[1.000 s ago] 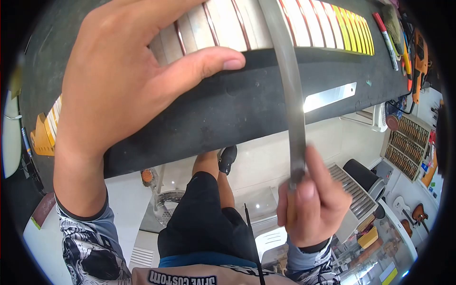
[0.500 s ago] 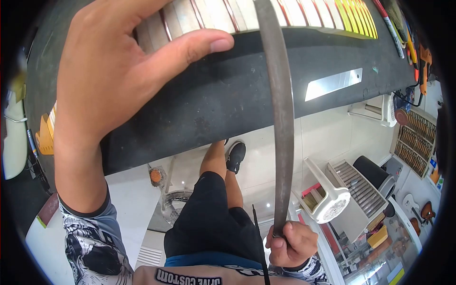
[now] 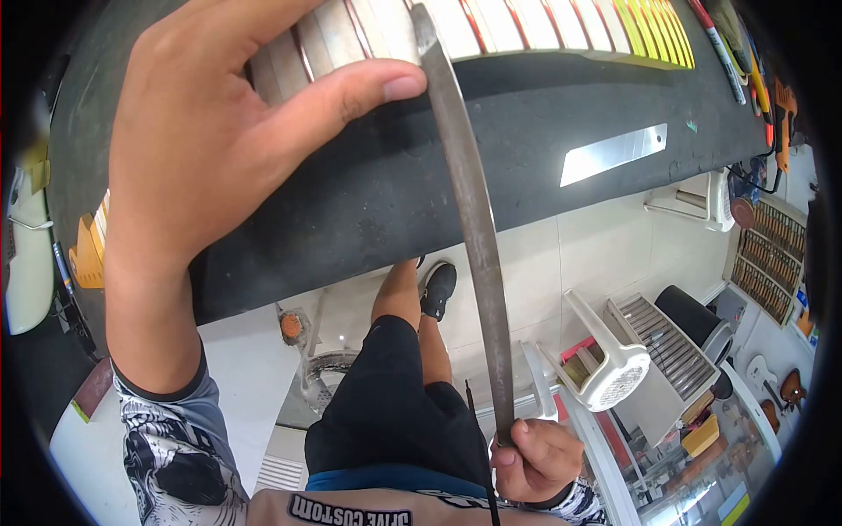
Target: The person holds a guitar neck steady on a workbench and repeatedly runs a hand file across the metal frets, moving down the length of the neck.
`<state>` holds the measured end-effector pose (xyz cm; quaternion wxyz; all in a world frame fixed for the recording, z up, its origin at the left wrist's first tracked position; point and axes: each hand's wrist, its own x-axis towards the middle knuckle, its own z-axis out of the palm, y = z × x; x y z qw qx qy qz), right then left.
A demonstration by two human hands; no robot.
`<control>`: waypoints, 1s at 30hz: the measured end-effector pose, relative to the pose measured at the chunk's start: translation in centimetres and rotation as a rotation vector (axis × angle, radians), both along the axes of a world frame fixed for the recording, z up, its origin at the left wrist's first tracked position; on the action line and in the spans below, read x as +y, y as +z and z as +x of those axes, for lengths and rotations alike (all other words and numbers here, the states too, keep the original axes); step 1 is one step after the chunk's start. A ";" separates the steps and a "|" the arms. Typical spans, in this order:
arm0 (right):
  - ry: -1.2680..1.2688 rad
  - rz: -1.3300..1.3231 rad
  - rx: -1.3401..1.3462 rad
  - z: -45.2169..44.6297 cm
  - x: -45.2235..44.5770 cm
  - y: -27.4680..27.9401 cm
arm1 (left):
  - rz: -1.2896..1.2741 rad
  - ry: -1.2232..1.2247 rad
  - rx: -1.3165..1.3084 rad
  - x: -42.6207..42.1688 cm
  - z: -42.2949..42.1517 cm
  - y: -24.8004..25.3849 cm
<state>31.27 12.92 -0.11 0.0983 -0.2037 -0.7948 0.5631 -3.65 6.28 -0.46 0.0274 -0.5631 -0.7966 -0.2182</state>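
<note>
Dark grey file [image 3: 478,230], black bench mat [image 3: 368,206], pale fretboard [image 3: 517,28] with coppery stripes and yellow end bands.

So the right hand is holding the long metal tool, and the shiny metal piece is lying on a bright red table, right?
The table isn't red: the head view shows it's black. The shiny metal piece does lie on it, and the right hand holds the long metal tool.

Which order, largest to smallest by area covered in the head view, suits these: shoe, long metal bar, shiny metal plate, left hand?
1. Left hand, even partly cut off
2. Long metal bar
3. Shiny metal plate
4. Shoe
</note>
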 end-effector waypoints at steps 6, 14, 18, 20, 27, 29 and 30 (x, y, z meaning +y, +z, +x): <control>0.004 0.211 -0.046 -2.0 0.0 1.1 | -0.007 0.007 -0.014 -0.2 -0.2 0.1; 0.014 0.289 -0.100 -15.7 4.2 1.0 | -0.014 0.018 -0.067 -0.2 -0.2 0.1; 0.014 0.230 -0.109 -15.8 4.5 1.2 | -0.012 0.006 -0.059 -0.2 -0.3 0.1; 0.048 0.239 -0.084 -12.4 4.0 0.5 | -0.004 -0.015 -0.032 -0.2 -0.4 0.0; 0.020 0.138 0.006 -2.9 0.9 0.0 | -0.029 -0.018 0.022 -0.4 -0.6 0.1; 0.034 0.152 -0.025 -4.0 1.2 0.5 | -0.036 -0.012 0.004 -0.3 -0.5 0.2; 0.061 0.167 -0.071 -6.1 1.8 1.1 | -0.031 -0.008 -0.008 -0.3 -0.4 0.2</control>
